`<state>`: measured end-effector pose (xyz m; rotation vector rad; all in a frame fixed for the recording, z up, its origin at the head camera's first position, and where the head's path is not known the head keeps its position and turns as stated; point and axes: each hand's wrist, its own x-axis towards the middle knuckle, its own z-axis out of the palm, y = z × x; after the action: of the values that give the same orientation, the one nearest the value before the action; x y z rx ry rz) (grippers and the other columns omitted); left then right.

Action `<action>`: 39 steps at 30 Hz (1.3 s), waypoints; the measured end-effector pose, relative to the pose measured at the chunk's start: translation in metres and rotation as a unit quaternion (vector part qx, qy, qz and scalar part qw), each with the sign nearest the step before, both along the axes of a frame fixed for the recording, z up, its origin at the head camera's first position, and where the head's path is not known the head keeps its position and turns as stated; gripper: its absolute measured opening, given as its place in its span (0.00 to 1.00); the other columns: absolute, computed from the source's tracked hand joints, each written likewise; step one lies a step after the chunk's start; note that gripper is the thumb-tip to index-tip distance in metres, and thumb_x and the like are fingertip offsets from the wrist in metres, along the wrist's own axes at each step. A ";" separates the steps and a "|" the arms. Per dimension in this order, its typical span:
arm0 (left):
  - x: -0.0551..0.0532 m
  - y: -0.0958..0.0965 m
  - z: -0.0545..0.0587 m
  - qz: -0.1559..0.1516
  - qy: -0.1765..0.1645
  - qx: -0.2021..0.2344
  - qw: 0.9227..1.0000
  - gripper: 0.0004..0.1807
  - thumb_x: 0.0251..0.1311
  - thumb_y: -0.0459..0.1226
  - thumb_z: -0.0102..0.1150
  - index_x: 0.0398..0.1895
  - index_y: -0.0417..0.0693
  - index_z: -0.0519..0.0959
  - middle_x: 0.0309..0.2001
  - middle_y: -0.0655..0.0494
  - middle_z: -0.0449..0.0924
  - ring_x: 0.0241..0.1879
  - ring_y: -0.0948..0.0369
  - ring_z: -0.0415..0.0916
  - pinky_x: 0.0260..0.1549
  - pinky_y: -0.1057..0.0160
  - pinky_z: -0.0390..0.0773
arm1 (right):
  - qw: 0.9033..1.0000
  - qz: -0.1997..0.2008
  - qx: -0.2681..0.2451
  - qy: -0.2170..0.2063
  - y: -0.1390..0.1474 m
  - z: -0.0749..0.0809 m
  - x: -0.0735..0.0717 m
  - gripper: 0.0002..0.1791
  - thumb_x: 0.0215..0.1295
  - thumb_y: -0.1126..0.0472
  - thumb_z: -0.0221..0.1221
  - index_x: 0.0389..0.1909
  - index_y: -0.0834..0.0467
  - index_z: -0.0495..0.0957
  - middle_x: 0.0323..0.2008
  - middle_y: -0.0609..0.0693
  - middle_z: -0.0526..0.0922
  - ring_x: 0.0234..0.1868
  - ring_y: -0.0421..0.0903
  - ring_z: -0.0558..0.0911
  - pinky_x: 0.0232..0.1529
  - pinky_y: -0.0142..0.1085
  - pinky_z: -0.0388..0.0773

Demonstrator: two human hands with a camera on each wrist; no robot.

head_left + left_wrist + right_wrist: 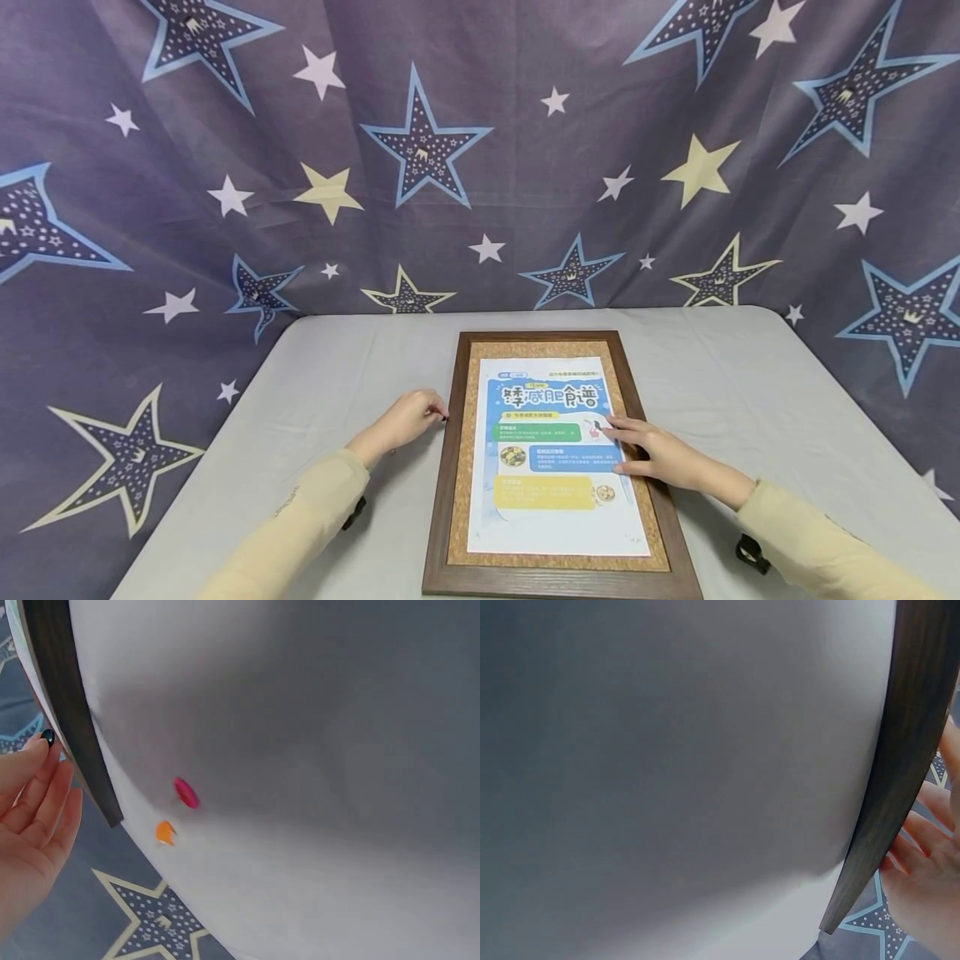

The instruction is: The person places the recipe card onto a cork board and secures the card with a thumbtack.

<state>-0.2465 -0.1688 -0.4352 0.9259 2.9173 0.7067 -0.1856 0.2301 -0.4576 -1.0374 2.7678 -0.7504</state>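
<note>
A cork board [462, 500] in a dark brown wooden frame lies on the table, with a printed paper poster [558, 533] on its cork. My left hand [405, 419] is beside the board's left edge. Between its thumb and finger it pinches a small dark, round-headed thumbtack [48, 737]; the tack's point is hidden. My right hand [660, 457] rests on the poster's right edge with its fingers spread. In the right wrist view, the frame's side hides part of that hand [922, 877].
A pink tack-like piece [186, 793] and an orange one [166, 832] lie on the table left of the board. Light grey cloth covers the table [360, 358]. A star-patterned curtain [517, 167] hangs behind it and down both sides.
</note>
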 end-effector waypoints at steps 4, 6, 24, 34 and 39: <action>-0.005 0.012 0.003 -0.007 -0.007 0.005 1.000 0.06 0.52 0.25 0.54 0.27 0.41 0.79 0.30 0.54 0.79 0.33 0.59 0.76 0.34 0.66 0.76 | 1.000 -0.001 0.003 -0.003 0.000 -0.001 0.000 0.33 0.56 0.49 0.56 0.58 0.66 0.64 0.61 0.64 0.60 0.60 0.63 0.59 0.53 0.53 0.63; -0.008 0.018 0.004 -0.010 -0.005 0.008 1.000 0.05 0.52 0.25 0.54 0.27 0.40 0.79 0.29 0.53 0.79 0.33 0.59 0.76 0.35 0.66 0.76 | 1.000 -0.002 0.003 -0.004 0.000 -0.001 0.000 0.33 0.56 0.49 0.56 0.58 0.66 0.64 0.61 0.64 0.60 0.60 0.63 0.59 0.53 0.53 0.63; -0.030 0.067 0.016 -0.017 -0.013 0.027 0.999 0.07 0.55 0.26 0.52 0.32 0.37 0.80 0.32 0.51 0.80 0.35 0.59 0.77 0.34 0.66 0.76 | 1.000 0.004 -0.004 0.022 0.000 -0.001 0.000 0.32 0.56 0.50 0.57 0.56 0.67 0.66 0.59 0.66 0.62 0.58 0.64 0.61 0.50 0.53 0.65; -0.039 0.096 0.023 -0.018 -0.040 0.012 0.999 0.08 0.57 0.28 0.51 0.36 0.38 0.80 0.36 0.51 0.79 0.38 0.59 0.76 0.37 0.66 0.75 | 1.000 -0.001 -0.001 -0.004 0.000 -0.001 0.000 0.33 0.57 0.49 0.56 0.58 0.66 0.64 0.61 0.65 0.59 0.60 0.63 0.59 0.53 0.54 0.63; -0.043 0.113 0.027 -0.017 -0.051 0.010 0.998 0.09 0.58 0.29 0.50 0.37 0.39 0.80 0.37 0.52 0.80 0.38 0.60 0.75 0.36 0.67 0.74 | 1.000 0.000 -0.001 -0.003 0.000 -0.001 0.000 0.33 0.57 0.49 0.56 0.58 0.66 0.64 0.61 0.65 0.60 0.60 0.63 0.59 0.53 0.54 0.63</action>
<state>-0.2896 -0.0563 -0.4084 0.9098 2.8040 0.7591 -0.1859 0.2300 -0.4586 -1.0324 2.7633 -0.7543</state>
